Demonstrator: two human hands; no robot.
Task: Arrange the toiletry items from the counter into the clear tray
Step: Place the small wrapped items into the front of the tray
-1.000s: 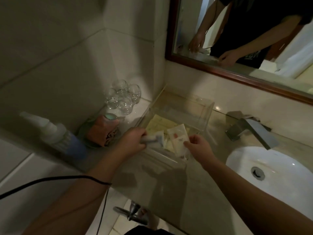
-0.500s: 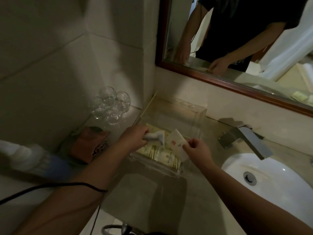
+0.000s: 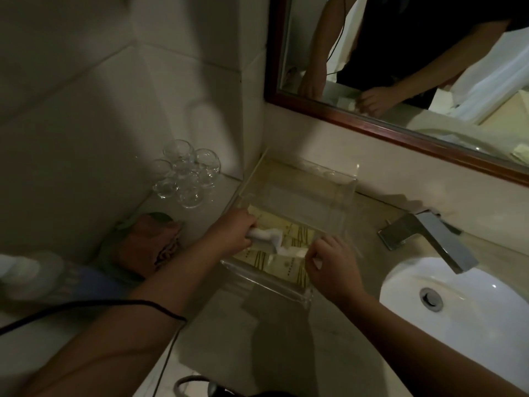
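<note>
Gripping white tube [image 3: 266, 234], left hand [image 3: 232, 232]; long axis left-right over clear tray [image 3: 329, 179]; right hand [image 3: 332, 265] fingers pinching sachet [image 3: 292, 251].

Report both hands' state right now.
Left hand: closed, gripping the tube.
Right hand: closed, pinching the sachet.

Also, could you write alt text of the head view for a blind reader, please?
The left hand grips a white tube and the right hand pinches a white packet in a clear tray on a bathroom counter beside the sink.
</note>
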